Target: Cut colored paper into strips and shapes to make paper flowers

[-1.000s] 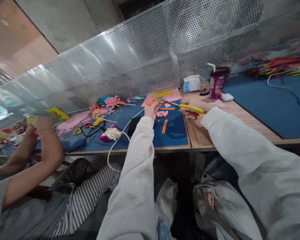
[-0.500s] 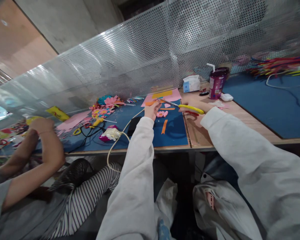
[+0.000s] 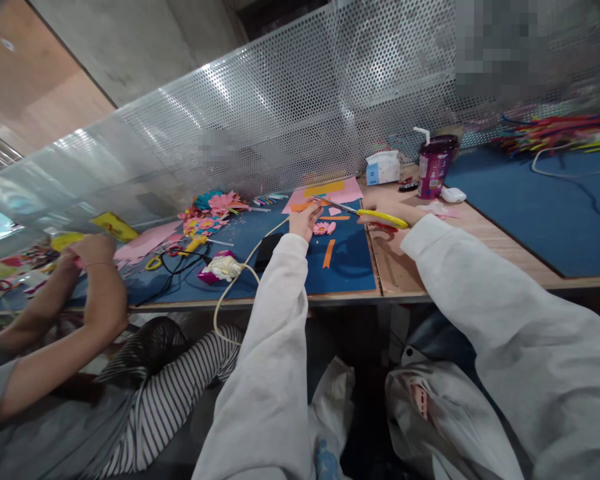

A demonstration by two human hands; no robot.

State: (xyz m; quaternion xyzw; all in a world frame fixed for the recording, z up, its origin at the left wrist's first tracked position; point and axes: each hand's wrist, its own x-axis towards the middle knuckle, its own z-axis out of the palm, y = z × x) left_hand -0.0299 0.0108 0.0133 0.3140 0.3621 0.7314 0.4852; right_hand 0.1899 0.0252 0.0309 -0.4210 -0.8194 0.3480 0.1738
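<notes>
My right hand (image 3: 387,210) grips yellow-handled scissors (image 3: 375,215) whose blades point left over the blue mat (image 3: 350,260). My left hand (image 3: 305,219) pinches a strip of orange paper (image 3: 304,206) at the blade tips. Both arms wear pale grey sleeves. A small pink paper flower (image 3: 324,228) lies just right of my left hand. Loose orange strips (image 3: 329,253) rest on the mat nearer to me. Pink and yellow paper sheets (image 3: 330,190) lie beyond the scissors.
A purple cup with a straw (image 3: 434,165), a tissue box (image 3: 383,167) and a white case (image 3: 454,195) stand at the back right. Paper flowers (image 3: 213,210), another pair of scissors (image 3: 155,262) and a cable (image 3: 235,280) lie to the left. Another person's arms (image 3: 80,287) work at far left.
My hands and the scissors stay almost where they were. The other person's hands at far left have shifted slightly.
</notes>
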